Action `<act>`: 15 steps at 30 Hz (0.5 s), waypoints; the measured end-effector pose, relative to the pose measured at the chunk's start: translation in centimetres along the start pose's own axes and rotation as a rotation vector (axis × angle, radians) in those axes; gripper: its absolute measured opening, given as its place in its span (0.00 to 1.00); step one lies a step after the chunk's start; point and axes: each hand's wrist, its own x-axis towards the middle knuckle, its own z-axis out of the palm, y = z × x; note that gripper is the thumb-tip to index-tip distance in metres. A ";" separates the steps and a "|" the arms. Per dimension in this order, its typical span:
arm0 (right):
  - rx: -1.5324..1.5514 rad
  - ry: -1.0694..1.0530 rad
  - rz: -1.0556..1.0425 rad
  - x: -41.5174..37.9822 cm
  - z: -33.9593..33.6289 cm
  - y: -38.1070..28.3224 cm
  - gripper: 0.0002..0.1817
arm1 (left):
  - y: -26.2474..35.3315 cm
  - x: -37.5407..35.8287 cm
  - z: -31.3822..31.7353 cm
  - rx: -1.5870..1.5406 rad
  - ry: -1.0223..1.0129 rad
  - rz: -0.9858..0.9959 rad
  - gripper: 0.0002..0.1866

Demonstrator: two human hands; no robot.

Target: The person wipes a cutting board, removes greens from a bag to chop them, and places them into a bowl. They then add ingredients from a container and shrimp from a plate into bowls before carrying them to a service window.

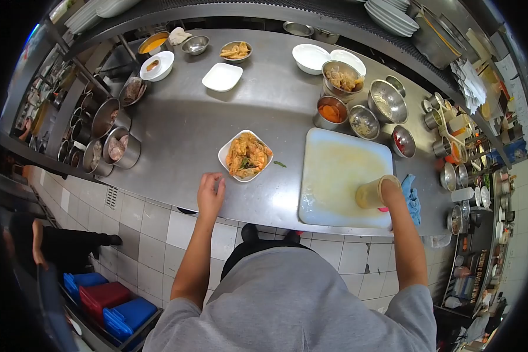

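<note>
A white square bowl [223, 156] heaped with orange-coated food [247, 154] and some green pieces stands on the steel counter. Just below and left of it, my left hand [210, 190] hovers by the counter's front edge, fingers apart and holding nothing. My right hand [391, 189] reaches down into the mouth of a yellowish tub [369, 195], which stands tilted over the lower right of the white cutting board [340, 170]; its fingers are hidden inside. A green leaf [280, 164] lies between bowl and board.
Metal bowls, one with fried food [342, 77], and a pot of red sauce [331, 111] stand behind the board. A blue cloth [411, 199] lies right of it. Pots of meat [121, 148] line the left edge. At lower left is another person [70, 237].
</note>
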 end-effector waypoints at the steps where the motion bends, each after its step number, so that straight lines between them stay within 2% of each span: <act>1: 0.218 -0.026 0.122 0.5 2.1 0.8 0.13 | -0.7 -0.7 -0.2 -0.001 0.000 0.005 0.08; 2: 0.429 -0.046 0.243 1.1 3.0 1.5 0.14 | -1.3 -1.2 -0.1 -0.009 0.006 0.017 0.09; 3: 0.417 -0.036 0.244 1.4 2.6 1.7 0.14 | -1.3 -1.3 -0.1 -0.020 0.015 0.026 0.09; 6: 0.072 -0.222 0.085 2.7 1.7 1.6 0.17 | -1.5 -2.3 -0.4 -0.067 -0.005 -0.060 0.09; 7: 0.077 -0.221 0.055 3.4 3.5 2.5 0.18 | -1.5 -2.6 -0.7 -0.076 0.016 -0.074 0.09; 9: 0.059 -0.217 0.012 3.6 2.6 2.5 0.18 | -1.5 -3.2 -1.0 -0.174 -0.003 -0.094 0.09; 12: 0.097 -0.244 0.011 1.4 -2.9 0.5 0.17 | -2.4 -3.8 -1.7 -0.213 0.022 -0.099 0.09; 14: -0.157 -0.041 -0.294 0.2 -4.4 0.2 0.14 | -3.2 -4.1 -2.2 -0.220 0.020 -0.110 0.10; 15: -0.153 -0.048 -0.294 -1.1 -6.1 -0.4 0.14 | -3.6 -4.3 -2.4 -0.228 0.005 -0.113 0.10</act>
